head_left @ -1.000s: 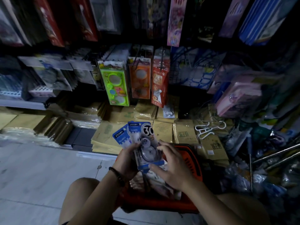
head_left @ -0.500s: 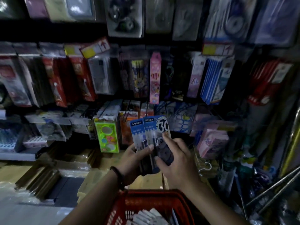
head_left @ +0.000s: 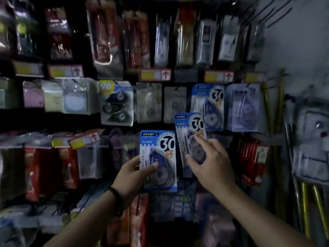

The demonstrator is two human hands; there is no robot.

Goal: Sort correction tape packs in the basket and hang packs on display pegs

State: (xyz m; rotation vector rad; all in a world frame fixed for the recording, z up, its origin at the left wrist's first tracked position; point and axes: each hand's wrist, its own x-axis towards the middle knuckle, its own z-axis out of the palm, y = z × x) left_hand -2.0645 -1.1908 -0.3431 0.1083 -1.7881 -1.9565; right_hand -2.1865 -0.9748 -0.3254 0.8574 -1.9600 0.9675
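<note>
Hands apart now, were together half-second ago; packs split, raised to display. Our left hand [head_left: 131,173] pinches one pack [head_left: 158,157], waiting. Our right hand [head_left: 211,163] grips other pack [head_left: 191,129] just below matching hung packs [head_left: 208,106]. Peg hidden; we aim hang-hole squarely, slide straight.

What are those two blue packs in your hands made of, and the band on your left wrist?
The left pack and right pack look like printed blue card, seemingly glossy, with a clear plastic blister over the roller; pale glare streaks run down the bubble. The wristband looks like dark round beads, perhaps wood or stone, but it is too dim to tell.
</note>
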